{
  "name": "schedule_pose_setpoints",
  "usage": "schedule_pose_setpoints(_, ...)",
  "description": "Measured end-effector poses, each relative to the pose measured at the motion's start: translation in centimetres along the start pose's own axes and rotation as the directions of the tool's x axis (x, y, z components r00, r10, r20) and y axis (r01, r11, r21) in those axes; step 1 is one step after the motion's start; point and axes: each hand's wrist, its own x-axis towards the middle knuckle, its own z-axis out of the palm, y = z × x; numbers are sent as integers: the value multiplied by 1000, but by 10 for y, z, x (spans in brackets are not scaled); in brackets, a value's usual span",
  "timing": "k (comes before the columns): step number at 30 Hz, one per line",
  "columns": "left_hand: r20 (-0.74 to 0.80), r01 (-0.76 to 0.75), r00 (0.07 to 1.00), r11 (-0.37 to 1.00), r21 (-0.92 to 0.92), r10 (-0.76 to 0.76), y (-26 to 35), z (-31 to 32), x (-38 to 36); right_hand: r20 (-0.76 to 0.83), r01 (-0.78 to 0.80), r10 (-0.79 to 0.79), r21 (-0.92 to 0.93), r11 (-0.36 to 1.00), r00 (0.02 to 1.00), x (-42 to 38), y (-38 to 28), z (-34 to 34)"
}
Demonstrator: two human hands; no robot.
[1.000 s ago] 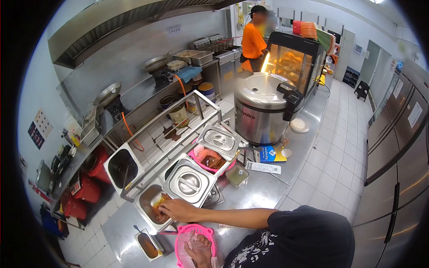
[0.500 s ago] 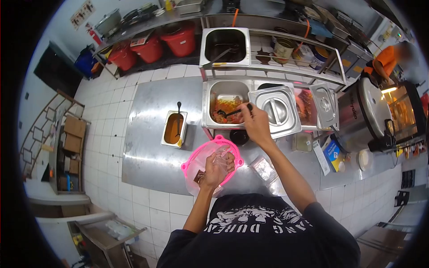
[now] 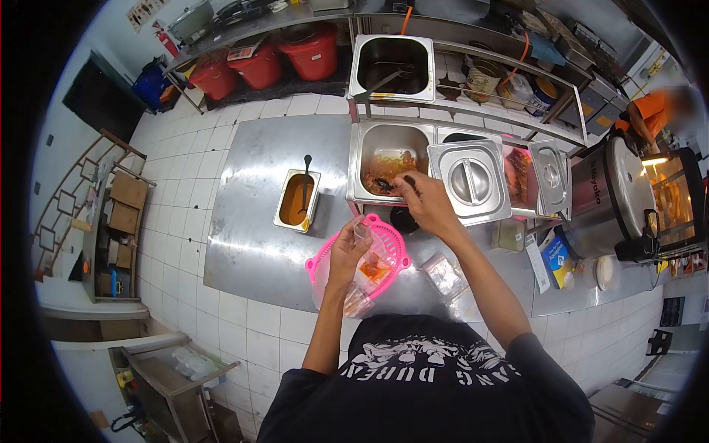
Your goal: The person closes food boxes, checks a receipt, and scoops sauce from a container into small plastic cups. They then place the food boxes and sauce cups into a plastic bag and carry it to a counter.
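Note:
My right hand (image 3: 425, 201) is closed on the handle of a black spoon (image 3: 385, 184). The spoon's bowl dips into red, oily sambal (image 3: 391, 168) in a steel food pan (image 3: 399, 134). My left hand (image 3: 347, 255) pinches a small clear plastic bag (image 3: 362, 232) held up just in front of that pan. Below it is a pink plastic basket (image 3: 403, 258) with clear plastic and an orange-red sauce packet (image 3: 375, 267) in it. A stack of clear plastic bags (image 3: 444, 276) lies on the table to the right of the basket.
Left on the steel table (image 3: 247, 221) stands a pan of orange-brown sauce (image 3: 295, 201) with a black spoon. A steel lid (image 3: 470, 181) partly covers the neighbouring pans. To the right is a large rice cooker (image 3: 613, 199); a person in orange (image 3: 650, 114) stands beyond it.
My left hand has opened out from a fist around the plastic and raised the small bag towards the pan. The sauce packet in the basket now shows. The right hand still holds the spoon.

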Motion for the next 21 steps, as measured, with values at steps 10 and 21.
schedule_pose_setpoints(10, -25, -18, 1000, 998, -62, 16, 3, -1, -2, -79, -322, 401, 465, 825, 913, -3, 17, 3)
schedule_pose_setpoints(21, -40, -30, 999, 997, -75, 27, 0, -4, 2, -141, -318, 531, 664, 677, 836, -12, 22, -13)
